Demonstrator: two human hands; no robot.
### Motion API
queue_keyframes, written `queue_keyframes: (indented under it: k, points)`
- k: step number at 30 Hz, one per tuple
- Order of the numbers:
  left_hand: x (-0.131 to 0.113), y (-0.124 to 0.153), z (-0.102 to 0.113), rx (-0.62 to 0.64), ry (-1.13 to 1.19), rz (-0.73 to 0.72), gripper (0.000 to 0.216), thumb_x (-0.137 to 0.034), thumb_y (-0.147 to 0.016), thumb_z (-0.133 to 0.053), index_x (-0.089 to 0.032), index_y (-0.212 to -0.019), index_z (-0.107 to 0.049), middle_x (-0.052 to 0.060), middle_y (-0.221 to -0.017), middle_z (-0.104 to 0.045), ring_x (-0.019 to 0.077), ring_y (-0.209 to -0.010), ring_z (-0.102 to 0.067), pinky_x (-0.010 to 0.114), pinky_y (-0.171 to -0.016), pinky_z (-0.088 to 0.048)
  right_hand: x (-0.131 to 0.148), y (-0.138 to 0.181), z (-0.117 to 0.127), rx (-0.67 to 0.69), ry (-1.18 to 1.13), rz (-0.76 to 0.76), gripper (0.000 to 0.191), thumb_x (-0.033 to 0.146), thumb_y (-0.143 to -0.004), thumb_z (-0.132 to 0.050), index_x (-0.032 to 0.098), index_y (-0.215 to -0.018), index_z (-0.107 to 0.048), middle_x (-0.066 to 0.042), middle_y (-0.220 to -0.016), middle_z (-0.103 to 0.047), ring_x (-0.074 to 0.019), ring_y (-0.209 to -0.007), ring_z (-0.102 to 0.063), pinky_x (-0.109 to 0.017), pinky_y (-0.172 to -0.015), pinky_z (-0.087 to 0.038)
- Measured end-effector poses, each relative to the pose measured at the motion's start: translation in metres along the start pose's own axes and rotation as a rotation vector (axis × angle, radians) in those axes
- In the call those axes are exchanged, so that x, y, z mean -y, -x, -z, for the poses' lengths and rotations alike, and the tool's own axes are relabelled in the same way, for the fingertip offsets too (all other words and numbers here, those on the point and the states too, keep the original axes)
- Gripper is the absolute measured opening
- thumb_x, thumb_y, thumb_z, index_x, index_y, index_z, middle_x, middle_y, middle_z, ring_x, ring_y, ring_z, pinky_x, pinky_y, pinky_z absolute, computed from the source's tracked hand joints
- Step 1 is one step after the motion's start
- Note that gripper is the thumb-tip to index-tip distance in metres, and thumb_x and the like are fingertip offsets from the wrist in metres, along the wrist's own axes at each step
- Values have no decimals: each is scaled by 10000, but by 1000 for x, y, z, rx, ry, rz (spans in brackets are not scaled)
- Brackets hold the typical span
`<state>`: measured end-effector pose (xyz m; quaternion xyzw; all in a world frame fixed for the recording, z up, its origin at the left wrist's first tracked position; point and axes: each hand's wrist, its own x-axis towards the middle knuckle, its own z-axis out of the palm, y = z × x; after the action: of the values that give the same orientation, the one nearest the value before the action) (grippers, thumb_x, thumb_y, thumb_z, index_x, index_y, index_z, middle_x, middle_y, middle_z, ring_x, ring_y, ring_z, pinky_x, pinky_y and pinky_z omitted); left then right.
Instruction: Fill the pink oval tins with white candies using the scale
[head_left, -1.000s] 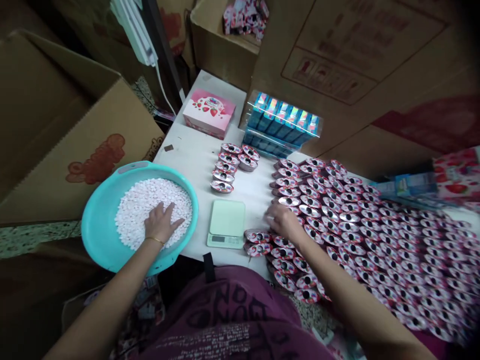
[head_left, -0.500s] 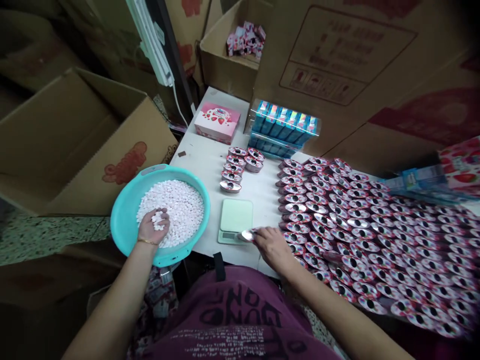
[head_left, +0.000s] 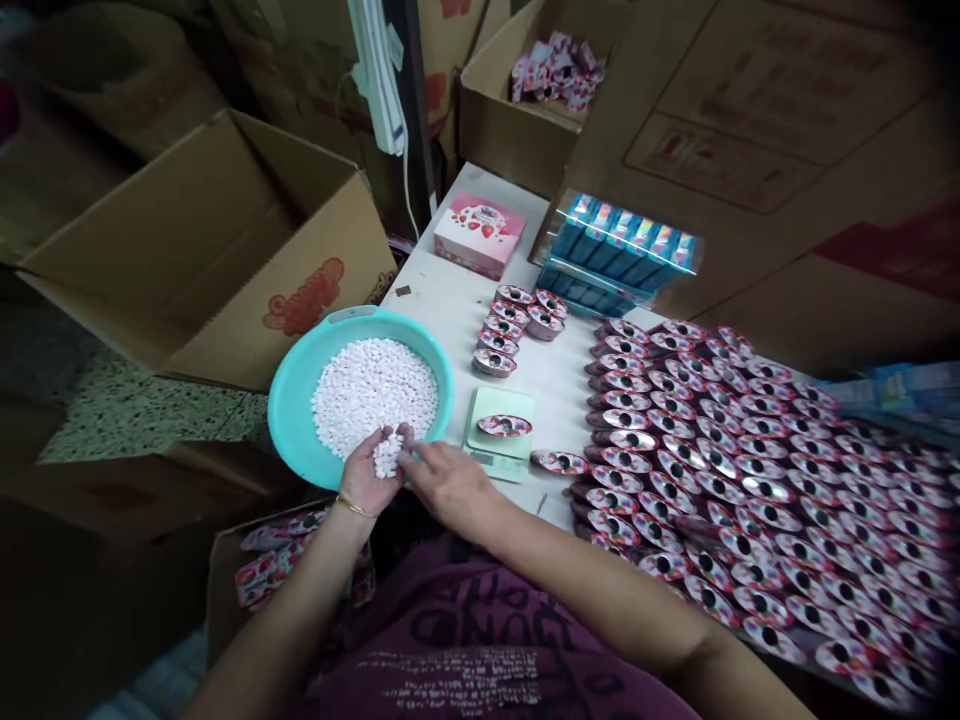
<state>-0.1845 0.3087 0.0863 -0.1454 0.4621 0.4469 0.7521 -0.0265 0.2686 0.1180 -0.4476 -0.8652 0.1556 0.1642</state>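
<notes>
My left hand [head_left: 369, 480] is cupped, palm up, over the near rim of a turquoise basin [head_left: 289, 425]. A heap of small white candies [head_left: 387, 455] lies in that palm. At the heap's edge, my right hand [head_left: 450, 485] reaches in from the right with bent fingers; what its fingertips pinch, if anything, is hidden. Many more loose white candies [head_left: 375, 385] cover the basin's bottom. Right of the hands, a pale green kitchen scale [head_left: 517, 405] bears a small oval pink-and-red container [head_left: 504, 426] with its top facing up. Another oval container [head_left: 561, 463] stands just right of the scale.
Rows of similar oval containers [head_left: 720, 460] fill the table's right side. Several more [head_left: 499, 340] stand behind the scale. Further back are a pink strawberry box [head_left: 480, 230] and blue packs [head_left: 619, 240] in clear plastic. Left stands an open carton [head_left: 307, 285].
My right hand has left the container, now on the scale, and moved left to the candies. My left hand has risen from the basin's middle to its near rim. The view has shifted left.
</notes>
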Motion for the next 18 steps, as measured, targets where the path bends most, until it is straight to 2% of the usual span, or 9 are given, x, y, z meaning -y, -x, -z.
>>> queue_keyframes:
  k: [2,4,7,11,14,18]
  points:
    - [11,7,4,10,-30,42,214,-161,-807,-373,-135,-705,-560,93,-824,-622,173,-818,-605,299,-670,-519,19,-13,-9,30,48,48,290,151,-827,-391,77,-1096,-470,-156,-1014,-534,-226,-937,-473,-356,-738,-417]
    - [18,12,7,-2,-42,84,238,-154,-809,-362,-135,-700,-572,88,-782,-632,165,-807,-610,300,-708,-511,26,-19,-16,59,103,73,258,107,-809,-397,34,-1038,-492,-173,-971,-539,-240,-946,-477,-370,-740,-428]
    - [21,17,8,-30,-75,104,241,-155,-803,-368,-139,-699,-586,76,-721,-634,165,-800,-616,312,-746,-500,25,-16,-19,60,141,130,234,87,-807,-392,27,-1003,-507,-179,-975,-541,-233,-941,-488,-382,-773,-429]
    - [23,19,7,-36,-82,116,242,-174,-805,-369,-136,-736,-598,83,-744,-639,172,-807,-616,325,-754,-499,23,-12,-17,64,156,147,213,92,-813,-390,44,-961,-535,-166,-972,-558,-221,-911,-506,-381,-785,-430]
    - [25,17,8,-33,-64,136,254,-165,-816,-354,-120,-744,-593,85,-736,-638,154,-757,-621,280,-692,-513,20,-11,-17,57,95,90,190,108,-808,-414,60,-928,-553,-162,-1009,-550,-206,-905,-507,-345,-775,-431]
    - [31,12,4,-19,-49,70,246,-136,-820,-348,-105,-748,-581,51,-649,-624,111,-603,-605,219,-552,-512,3,-5,-11,9,-236,-126,154,179,-809,-459,135,-906,-569,-68,-876,-574,-139,-820,-517,-238,-707,-430]
